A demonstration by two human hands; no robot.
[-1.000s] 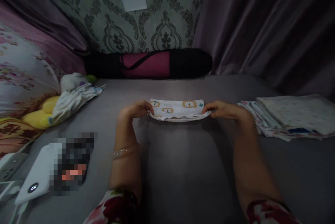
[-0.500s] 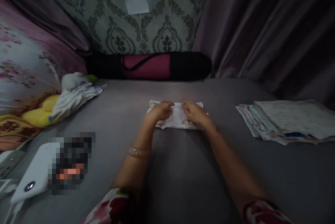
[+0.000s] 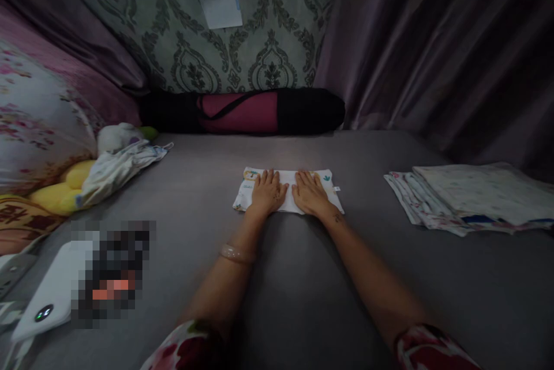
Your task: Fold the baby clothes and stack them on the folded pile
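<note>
A white folded cloth (image 3: 288, 201) with small printed pictures lies flat on the grey bed sheet (image 3: 303, 277). A small white tag sticks out at its right edge. My left hand (image 3: 269, 191) rests palm down on the cloth's left half, with the fingers stretched out and a bangle on the wrist. On the right half lies my right hand (image 3: 310, 191), also flat with its fingers extended. Both palms touch the top of the cloth and hide part of its print. Neither hand grips anything.
A stack of folded cloths (image 3: 480, 194) lies to the right. Along the wall is a long black and pink bag (image 3: 242, 111). Soft toys (image 3: 54, 194) and a crumpled cloth (image 3: 123, 168) are at the left, with a white power bank (image 3: 54, 295) and cables nearer.
My hands have come down from curled, blurred positions to lie flat on the cloth. The cloth now looks smoother and slightly wider on its left side.
</note>
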